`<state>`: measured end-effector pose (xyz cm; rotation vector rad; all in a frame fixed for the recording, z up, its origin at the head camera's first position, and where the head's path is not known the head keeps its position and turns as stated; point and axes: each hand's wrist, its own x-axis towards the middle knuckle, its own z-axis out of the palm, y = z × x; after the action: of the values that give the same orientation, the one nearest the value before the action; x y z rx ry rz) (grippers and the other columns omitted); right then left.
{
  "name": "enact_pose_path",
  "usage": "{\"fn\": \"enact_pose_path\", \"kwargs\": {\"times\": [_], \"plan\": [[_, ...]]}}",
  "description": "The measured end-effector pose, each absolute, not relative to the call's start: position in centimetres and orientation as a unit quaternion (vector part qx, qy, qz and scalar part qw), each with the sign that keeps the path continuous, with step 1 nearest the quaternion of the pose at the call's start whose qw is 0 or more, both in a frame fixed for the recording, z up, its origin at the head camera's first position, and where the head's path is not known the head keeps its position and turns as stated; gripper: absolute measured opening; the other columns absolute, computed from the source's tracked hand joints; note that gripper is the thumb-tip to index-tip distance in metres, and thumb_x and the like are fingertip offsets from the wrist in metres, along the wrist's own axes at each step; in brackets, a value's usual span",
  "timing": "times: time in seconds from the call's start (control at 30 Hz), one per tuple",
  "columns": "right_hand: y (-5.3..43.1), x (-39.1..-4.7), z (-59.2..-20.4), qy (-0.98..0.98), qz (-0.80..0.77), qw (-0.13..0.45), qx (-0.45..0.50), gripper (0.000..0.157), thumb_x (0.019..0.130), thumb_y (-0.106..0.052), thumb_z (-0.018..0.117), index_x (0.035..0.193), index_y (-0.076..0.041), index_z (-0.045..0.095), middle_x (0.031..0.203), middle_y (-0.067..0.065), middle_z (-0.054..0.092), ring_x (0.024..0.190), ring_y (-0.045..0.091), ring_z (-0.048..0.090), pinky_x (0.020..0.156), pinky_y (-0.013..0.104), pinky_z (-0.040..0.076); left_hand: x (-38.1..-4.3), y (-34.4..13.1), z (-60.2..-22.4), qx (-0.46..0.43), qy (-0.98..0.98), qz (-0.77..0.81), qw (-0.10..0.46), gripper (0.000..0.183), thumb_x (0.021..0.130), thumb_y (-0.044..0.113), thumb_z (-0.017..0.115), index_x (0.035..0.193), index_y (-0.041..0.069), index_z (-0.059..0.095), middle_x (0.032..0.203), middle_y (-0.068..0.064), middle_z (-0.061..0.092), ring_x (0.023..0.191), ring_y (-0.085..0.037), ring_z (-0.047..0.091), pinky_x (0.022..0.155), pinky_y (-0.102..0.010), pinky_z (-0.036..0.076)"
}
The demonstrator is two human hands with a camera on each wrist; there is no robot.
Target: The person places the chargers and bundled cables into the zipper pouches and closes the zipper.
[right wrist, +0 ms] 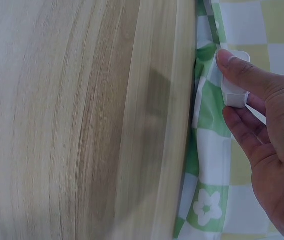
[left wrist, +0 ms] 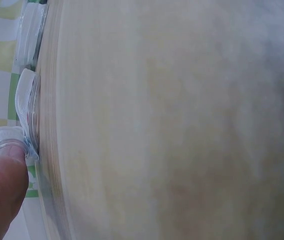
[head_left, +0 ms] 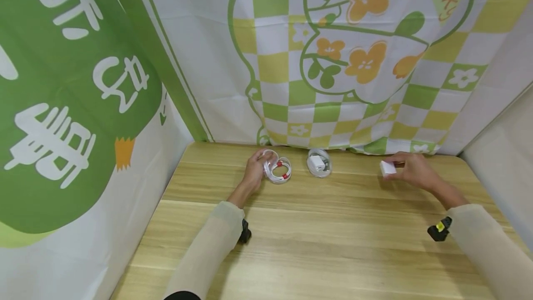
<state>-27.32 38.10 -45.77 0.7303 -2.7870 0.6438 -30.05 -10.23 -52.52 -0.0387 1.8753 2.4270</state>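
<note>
At the far edge of the table my left hand [head_left: 252, 169] pinches a clear, white-edged rounded piece [left wrist: 4, 137]; whether it is part of the case beside it I cannot tell. Right against it lies a clear round case with a coiled white cable [head_left: 280, 170] bound by red ties. To the right sits another clear round case [head_left: 319, 163] with a white charger plug on it. Farther right, my right hand [head_left: 416, 170] grips a small white block [head_left: 388, 167], rounded at its edges, between thumb and fingers, as the right wrist view shows.
The wooden table [head_left: 316, 235] stretches toward me below both hands. A green-and-white checked cloth [head_left: 308, 91] hangs along its far edge, and a green printed cloth [head_left: 75, 105] stands at the left. A dark wrist camera [head_left: 439, 229] sits at my right sleeve.
</note>
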Motion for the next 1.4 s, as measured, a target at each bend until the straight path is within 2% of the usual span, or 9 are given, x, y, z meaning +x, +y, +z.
{"fn": "enact_pose_path", "kwargs": {"times": [0.1, 0.2, 0.5, 0.67, 0.93, 1.4], "plan": [[37.6, -27.4, -45.7, -0.936, 0.222, 0.097, 0.256, 0.054, 0.074, -0.014, 0.098, 0.121, 0.001, 0.078, 0.108, 0.017, 0.079, 0.089, 0.032, 0.075, 0.071, 0.042, 0.064, -30.1, -10.3, -52.5, -0.013, 0.611, 0.791, 0.037, 0.045, 0.112, 0.009, 0.046, 0.154, -0.008, 0.044, 0.146, -0.030, 0.058, 0.135, -0.041, 0.061, 0.100, -0.034, 0.060], [37.1, -27.4, -45.6, -0.935, 0.224, 0.093, 0.260, 0.054, 0.074, -0.014, 0.098, 0.122, 0.001, 0.077, 0.108, 0.015, 0.079, 0.091, 0.031, 0.074, 0.073, 0.045, 0.064, -30.1, -10.3, -52.5, -0.012, 0.612, 0.790, 0.039, 0.045, 0.113, 0.009, 0.044, 0.154, -0.008, 0.043, 0.147, -0.030, 0.058, 0.136, -0.042, 0.059, 0.100, -0.034, 0.060], [35.7, -27.6, -45.2, -0.933, 0.226, 0.086, 0.267, 0.050, 0.074, -0.016, 0.098, 0.118, -0.001, 0.079, 0.106, 0.015, 0.079, 0.086, 0.026, 0.072, 0.065, 0.026, 0.057, -30.1, -10.3, -52.5, -0.013, 0.611, 0.791, 0.041, 0.045, 0.113, 0.009, 0.043, 0.155, -0.007, 0.043, 0.146, -0.030, 0.058, 0.136, -0.042, 0.059, 0.102, -0.035, 0.059], [35.1, -27.7, -45.1, -0.932, 0.229, 0.084, 0.267, 0.050, 0.074, -0.017, 0.098, 0.118, 0.000, 0.079, 0.106, 0.014, 0.079, 0.090, 0.028, 0.073, 0.069, 0.031, 0.059, -30.1, -10.3, -52.4, -0.011, 0.611, 0.790, 0.040, 0.045, 0.112, 0.009, 0.044, 0.155, -0.007, 0.043, 0.146, -0.030, 0.058, 0.135, -0.041, 0.060, 0.100, -0.034, 0.060], [34.3, -27.9, -45.2, -0.932, 0.233, 0.068, 0.270, 0.051, 0.075, -0.017, 0.098, 0.120, -0.001, 0.079, 0.106, 0.014, 0.078, 0.084, 0.027, 0.070, 0.063, 0.026, 0.052, -30.1, -10.2, -52.5, -0.009, 0.610, 0.792, 0.040, 0.044, 0.113, 0.008, 0.043, 0.154, -0.009, 0.044, 0.146, -0.031, 0.057, 0.137, -0.042, 0.058, 0.104, -0.036, 0.058], [32.3, -27.9, -45.0, -0.929, 0.230, 0.072, 0.282, 0.053, 0.073, -0.016, 0.099, 0.119, 0.001, 0.078, 0.108, 0.018, 0.078, 0.087, 0.031, 0.071, 0.064, 0.029, 0.052, -30.0, -10.2, -52.4, -0.010, 0.605, 0.795, 0.042, 0.045, 0.113, 0.007, 0.043, 0.154, -0.009, 0.042, 0.147, -0.031, 0.056, 0.138, -0.043, 0.057, 0.109, -0.040, 0.054]]}}
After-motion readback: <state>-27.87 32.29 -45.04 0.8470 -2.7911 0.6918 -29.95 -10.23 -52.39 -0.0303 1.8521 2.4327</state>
